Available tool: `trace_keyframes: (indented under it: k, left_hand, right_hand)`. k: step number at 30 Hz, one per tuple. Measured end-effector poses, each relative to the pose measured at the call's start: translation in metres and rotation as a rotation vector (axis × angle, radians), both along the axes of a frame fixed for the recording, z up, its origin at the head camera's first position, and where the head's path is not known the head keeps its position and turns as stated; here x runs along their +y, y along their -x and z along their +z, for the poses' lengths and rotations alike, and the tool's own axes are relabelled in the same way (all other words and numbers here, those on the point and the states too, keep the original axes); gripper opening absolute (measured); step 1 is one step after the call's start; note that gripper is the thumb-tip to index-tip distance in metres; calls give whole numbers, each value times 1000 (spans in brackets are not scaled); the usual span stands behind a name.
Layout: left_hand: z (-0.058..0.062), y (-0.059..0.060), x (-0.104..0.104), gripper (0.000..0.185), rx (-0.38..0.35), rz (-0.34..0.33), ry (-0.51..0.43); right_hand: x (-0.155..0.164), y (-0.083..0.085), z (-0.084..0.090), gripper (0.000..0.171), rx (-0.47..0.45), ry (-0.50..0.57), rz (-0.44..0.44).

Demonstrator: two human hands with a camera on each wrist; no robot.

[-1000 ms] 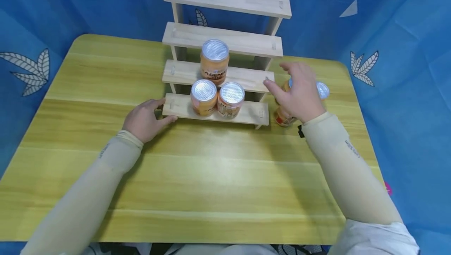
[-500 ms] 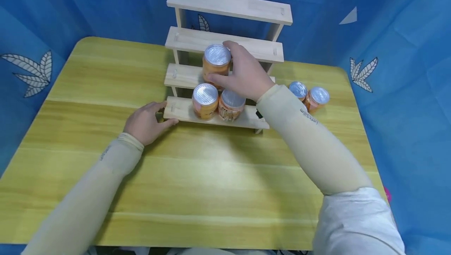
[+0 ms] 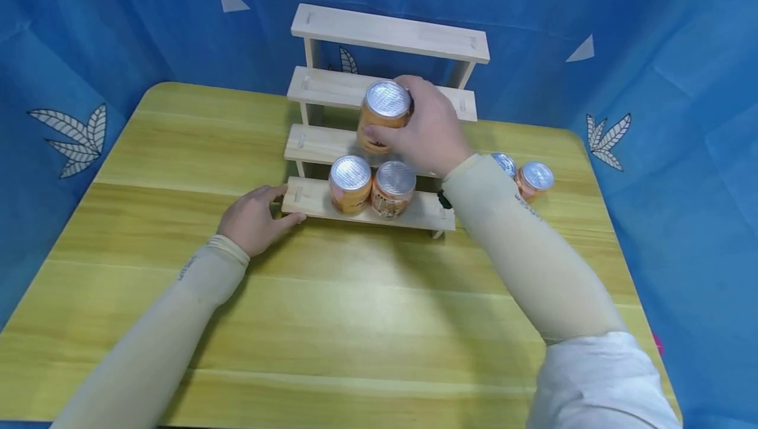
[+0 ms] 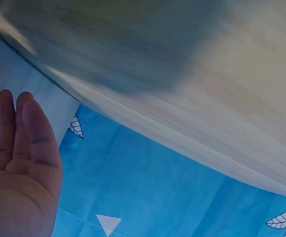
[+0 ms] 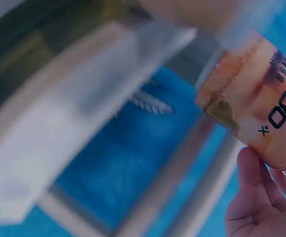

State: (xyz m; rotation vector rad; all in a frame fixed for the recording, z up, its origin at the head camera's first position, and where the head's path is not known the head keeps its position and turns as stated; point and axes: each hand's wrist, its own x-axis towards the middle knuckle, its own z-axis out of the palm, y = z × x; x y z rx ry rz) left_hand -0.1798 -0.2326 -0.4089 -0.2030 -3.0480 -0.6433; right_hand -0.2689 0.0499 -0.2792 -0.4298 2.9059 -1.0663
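Hands working at a stepped rack (image 3: 379,34) on the table (image 3: 331,310).
Head view: the right hand (image 3: 429,129) is gripping a can (image 3: 383,115) over the second step, fingers curled round it; the left hand (image 3: 253,218), fingers relaxed, is resting against the bottom step at 9 o'clock, two cans (image 3: 370,185) standing there, two more (image 3: 526,174) at 3 o'clock.
Left wrist view: fingers (image 4: 21,131) are lying straight.
Right wrist view: the thumb (image 5: 249,180) is pressing the can's (image 5: 259,106) label.

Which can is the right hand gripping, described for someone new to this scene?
Find the stepped wooden rack at the table's far edge. The gripped can, orange with a silver lid, is by its second step, above the two cans on the bottom step; it alone has a hand around it.
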Motion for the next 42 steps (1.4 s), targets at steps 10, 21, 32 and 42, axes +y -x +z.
trace_keyframes:
  k: [10, 21, 32, 42]
  left_hand:
    - [-5, -4, -1, 75, -58, -12, -3]
    - [-11, -8, 1, 75, -69, -28, -2]
    - [-5, -14, -7, 77, -46, 15, 22]
    - [0, -4, -1, 74, -18, -17, 12]
  right_hand:
    - [82, -33, 26, 80, 136, 13, -141]
    - [200, -91, -8, 82, 45, -176, -234]
    - [240, -108, -81, 79, -21, -137, -239]
    - [243, -95, -120, 87, -77, -85, -267]
